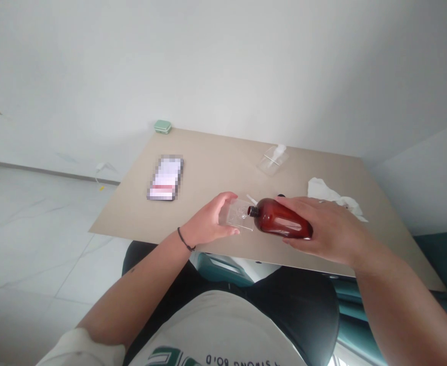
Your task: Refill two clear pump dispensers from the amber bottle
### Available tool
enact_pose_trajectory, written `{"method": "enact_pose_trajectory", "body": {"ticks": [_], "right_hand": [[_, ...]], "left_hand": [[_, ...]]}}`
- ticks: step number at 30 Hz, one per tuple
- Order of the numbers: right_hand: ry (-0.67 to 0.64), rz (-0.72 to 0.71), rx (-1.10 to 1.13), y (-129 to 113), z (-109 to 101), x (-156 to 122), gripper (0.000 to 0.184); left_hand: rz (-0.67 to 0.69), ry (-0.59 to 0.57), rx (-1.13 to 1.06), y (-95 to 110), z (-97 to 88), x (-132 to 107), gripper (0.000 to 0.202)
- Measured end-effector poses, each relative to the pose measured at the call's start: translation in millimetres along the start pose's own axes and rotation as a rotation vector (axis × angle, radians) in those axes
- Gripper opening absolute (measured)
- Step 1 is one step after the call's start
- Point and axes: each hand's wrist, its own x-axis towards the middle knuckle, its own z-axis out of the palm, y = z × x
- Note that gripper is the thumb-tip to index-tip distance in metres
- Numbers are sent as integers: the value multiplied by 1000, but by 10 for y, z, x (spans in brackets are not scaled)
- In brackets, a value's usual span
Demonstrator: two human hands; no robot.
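Observation:
My right hand (pixel 324 229) grips a brown bottle (pixel 280 219) tipped on its side, its dark neck pointing left. My left hand (pixel 212 221) holds a small clear container (pixel 241 213) right at the bottle's mouth, above the near part of a beige table (pixel 216 168). A thin black band circles my left wrist. Whether liquid is flowing I cannot tell.
A phone (pixel 165 178) lies on the table's left part, a small green case (pixel 162 126) at its far left corner. A clear plastic bag (pixel 273 158) sits toward the back, a crumpled white tissue (pixel 336 198) to the right. A teal chair shows under the table.

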Motion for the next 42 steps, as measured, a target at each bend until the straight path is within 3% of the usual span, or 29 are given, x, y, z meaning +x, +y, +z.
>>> {"method": "enact_pose_trajectory", "body": {"ticks": [42], "right_hand": [[-137, 80, -11, -123, -173, 55, 72]], "left_hand": [[-8, -4, 5, -10, 2, -8, 84]]}}
